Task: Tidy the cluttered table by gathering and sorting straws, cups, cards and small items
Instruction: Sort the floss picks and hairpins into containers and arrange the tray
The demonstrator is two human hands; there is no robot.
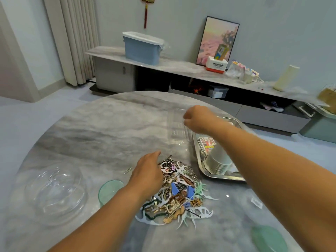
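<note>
Two bare forearms reach in from the bottom edge across the round marble table (101,128).

Left hand (148,171) is down on the near-left side of the heap of small items (179,190), palm down, fingers relaxed and lying on the pile, nothing pinched that I can see. That heap is a tangle of paper clips, hair pins, white and mint cut-out shapes and little tags; one brown tag reads "Good", another carries Chinese characters. A lone paper clip (128,170) sits just left of those fingers.

Right hand (197,118) is further out, fingers curled at the far edge of a clear plastic container (180,128); whether they actually grip it, I cannot tell. Right of that wrist lies the steel tray (221,176), holding a stack of pale paper cups (218,161) on its side and some cards (206,144) printed in red and yellow, lettering unreadable.

Well left of the left hand sits a clear glass dome lid (54,190), and between them a round green coaster (110,190). Another green coaster (269,239) lies under the right forearm.

Beyond the fingers, the low cabinet (174,67) carries a blue bin (142,47), a framed picture (217,40) and a white-and-red box (217,64) marked "Panasonic".
</note>
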